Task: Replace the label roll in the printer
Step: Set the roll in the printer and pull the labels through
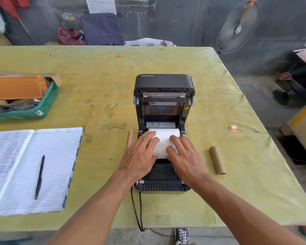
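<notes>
A black label printer [163,82] stands open in the middle of the table, its lid tilted back. A white label roll [163,138] sits in its bay, with a strip of labels drawn toward me over the front. My left hand [140,152] lies flat on the left side of that strip, fingers spread. On the strip's right side my right hand [183,154] presses down, its thumb on the paper. An empty brown cardboard core [217,160] lies on the table to the right of the printer.
An open lined notebook [30,167] with a black pen [39,176] lies at the left. A green basket [32,105] holding cardboard stands at the far left. Black cables [136,209] hang off the front table edge. A small orange-white scrap [233,128] lies at the right.
</notes>
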Motion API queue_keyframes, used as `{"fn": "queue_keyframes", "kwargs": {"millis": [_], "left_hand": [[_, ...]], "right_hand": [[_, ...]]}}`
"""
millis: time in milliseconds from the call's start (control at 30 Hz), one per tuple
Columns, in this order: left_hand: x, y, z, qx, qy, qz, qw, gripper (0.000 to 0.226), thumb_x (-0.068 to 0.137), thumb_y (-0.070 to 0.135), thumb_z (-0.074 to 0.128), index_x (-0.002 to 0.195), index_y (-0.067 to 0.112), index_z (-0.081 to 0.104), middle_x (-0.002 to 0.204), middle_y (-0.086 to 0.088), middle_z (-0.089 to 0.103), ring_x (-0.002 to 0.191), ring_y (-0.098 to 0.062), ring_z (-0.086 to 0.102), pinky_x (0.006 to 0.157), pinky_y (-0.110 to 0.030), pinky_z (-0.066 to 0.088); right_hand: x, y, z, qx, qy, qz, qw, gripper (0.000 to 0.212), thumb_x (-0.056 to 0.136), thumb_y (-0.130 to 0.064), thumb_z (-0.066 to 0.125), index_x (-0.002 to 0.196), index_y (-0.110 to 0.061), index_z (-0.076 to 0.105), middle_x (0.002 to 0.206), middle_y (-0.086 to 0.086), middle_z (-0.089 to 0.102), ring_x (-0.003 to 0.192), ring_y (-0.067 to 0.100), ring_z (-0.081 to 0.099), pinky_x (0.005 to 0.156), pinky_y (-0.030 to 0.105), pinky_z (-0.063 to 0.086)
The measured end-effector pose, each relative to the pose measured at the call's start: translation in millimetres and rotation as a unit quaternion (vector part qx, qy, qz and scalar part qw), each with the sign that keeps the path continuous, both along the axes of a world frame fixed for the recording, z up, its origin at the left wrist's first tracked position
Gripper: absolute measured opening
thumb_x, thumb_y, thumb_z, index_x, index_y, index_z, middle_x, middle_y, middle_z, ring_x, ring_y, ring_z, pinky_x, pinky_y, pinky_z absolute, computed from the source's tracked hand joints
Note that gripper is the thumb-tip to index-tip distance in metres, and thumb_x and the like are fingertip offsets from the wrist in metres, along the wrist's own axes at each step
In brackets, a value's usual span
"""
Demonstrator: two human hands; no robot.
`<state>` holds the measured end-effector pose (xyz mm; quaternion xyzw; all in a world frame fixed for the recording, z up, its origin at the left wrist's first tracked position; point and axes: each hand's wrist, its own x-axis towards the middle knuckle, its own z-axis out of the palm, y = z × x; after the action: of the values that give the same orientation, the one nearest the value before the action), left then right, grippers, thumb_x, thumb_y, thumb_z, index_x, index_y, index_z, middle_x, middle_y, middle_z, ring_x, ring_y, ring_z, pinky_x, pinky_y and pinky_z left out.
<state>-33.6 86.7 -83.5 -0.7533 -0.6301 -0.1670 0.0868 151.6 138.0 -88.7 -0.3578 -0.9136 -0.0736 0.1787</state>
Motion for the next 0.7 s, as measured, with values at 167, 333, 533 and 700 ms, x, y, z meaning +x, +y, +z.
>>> {"fn": "queue_keyframes", "kwargs": {"millis": [167, 333, 533, 700], "left_hand": [[1.8, -3.0, -1.6, 0.009, -0.007, 0.000, 1.000, 0.054, 0.070, 0.017, 0.085, 0.118, 0.014, 0.059, 0.136, -0.007, 0.058, 0.133, -0.025, 0.050, 0.113, -0.066, 0.022], [0.3, -17.9, -8.2, 0.029, -0.006, -0.029, 0.999, 0.038, 0.077, 0.006, 0.077, 0.112, 0.013, 0.062, 0.138, -0.011, 0.058, 0.133, -0.027, 0.049, 0.110, -0.069, 0.025], [-5.3, -28.5, -8.6, 0.027, 0.030, -0.058, 0.997, 0.034, 0.082, 0.004, 0.073, 0.113, 0.011, 0.062, 0.138, -0.012, 0.057, 0.134, -0.026, 0.049, 0.112, -0.069, 0.022], [-8.7, -21.0, -2.5, 0.040, 0.034, -0.055, 0.997, 0.040, 0.077, -0.001, 0.074, 0.113, 0.012, 0.064, 0.136, -0.009, 0.060, 0.130, -0.023, 0.053, 0.111, -0.067, 0.022]], "right_hand": [[-1.4, -10.4, 3.3, 0.024, 0.012, -0.015, 1.000, 0.018, 0.069, 0.001, 0.079, 0.078, -0.003, 0.064, 0.110, 0.021, 0.062, 0.089, 0.036, 0.056, 0.104, 0.045, 0.041], [1.8, -27.3, 9.1, 0.047, -0.007, -0.021, 0.999, 0.020, 0.059, 0.010, 0.081, 0.066, 0.000, 0.066, 0.106, 0.025, 0.066, 0.088, 0.037, 0.064, 0.100, 0.051, 0.050], [-6.4, -40.7, 4.5, -0.026, -0.092, -0.128, 0.987, 0.034, 0.043, -0.008, 0.096, 0.062, -0.010, 0.067, 0.106, 0.013, 0.061, 0.092, 0.033, 0.057, 0.082, 0.051, 0.051], [-12.3, -33.4, -0.2, -0.005, -0.066, -0.136, 0.988, 0.022, 0.063, -0.010, 0.088, 0.066, -0.009, 0.067, 0.098, 0.011, 0.057, 0.088, 0.030, 0.047, 0.073, 0.047, 0.047]]}}
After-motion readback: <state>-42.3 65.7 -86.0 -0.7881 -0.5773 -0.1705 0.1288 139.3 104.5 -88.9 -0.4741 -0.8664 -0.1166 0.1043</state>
